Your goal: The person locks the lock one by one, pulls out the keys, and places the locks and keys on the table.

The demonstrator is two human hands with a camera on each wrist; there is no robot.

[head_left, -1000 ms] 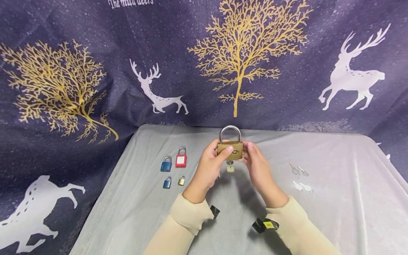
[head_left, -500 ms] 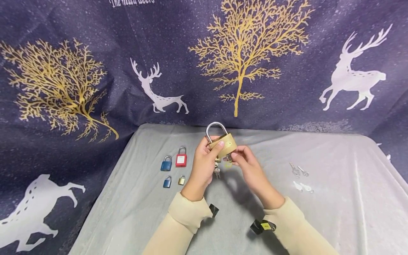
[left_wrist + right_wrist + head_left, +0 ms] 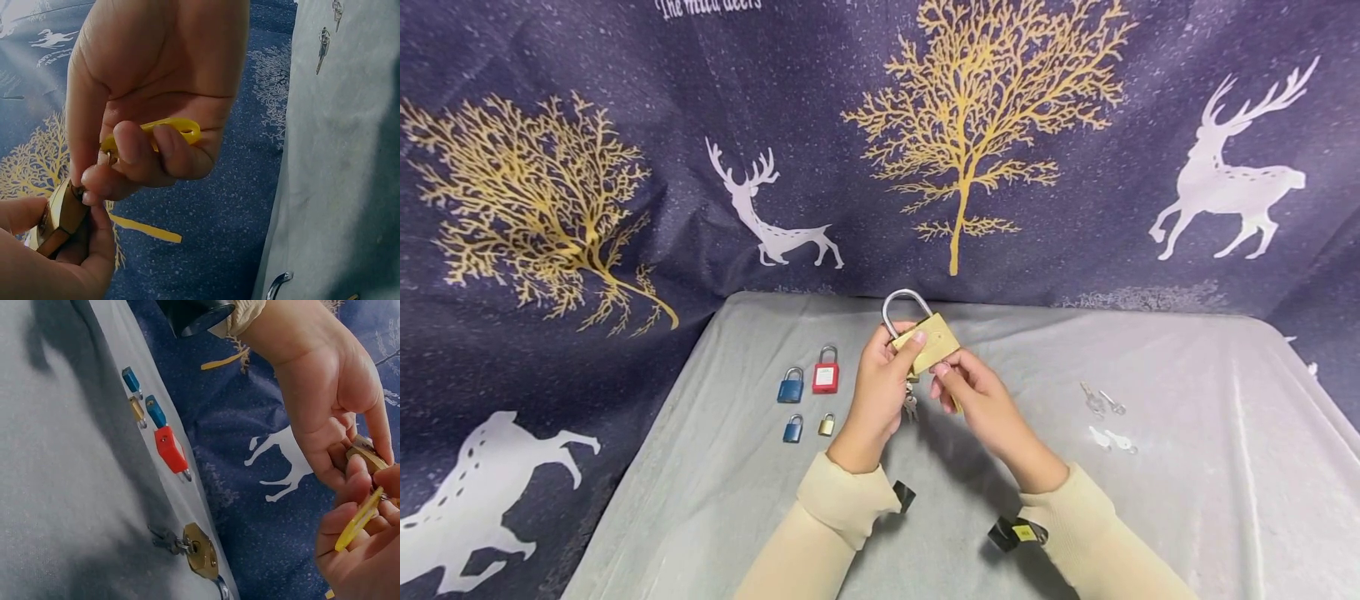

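Observation:
My left hand (image 3: pixel 880 379) grips a large brass padlock (image 3: pixel 936 343), tilted, its steel shackle rising at the upper left. At the padlock's lower edge, my right hand (image 3: pixel 981 396) pinches the key, whose head is hidden by the fingers. A yellow key tag (image 3: pixel 172 128) lies curled in the right hand's other fingers, linked by a small ring. Seen from the right wrist, the held padlock (image 3: pixel 365 455) shows only in part between both hands. Behind the left hand, a second brass padlock (image 3: pixel 201 551) lies on the table with keys (image 3: pixel 165 539) attached.
On the grey cloth at left lie a red padlock (image 3: pixel 825 377), a larger blue padlock (image 3: pixel 791 387), a smaller blue padlock (image 3: pixel 793 429) and a small brass padlock (image 3: pixel 827 425). Several loose keys (image 3: pixel 1093 400) lie at right. A patterned dark curtain (image 3: pixel 1037 242) hangs behind the table.
The padlock has moved left and tilted in the left hand. My right hand went from its side to the key at its bottom; the dangling yellow tag is now within the fingers.

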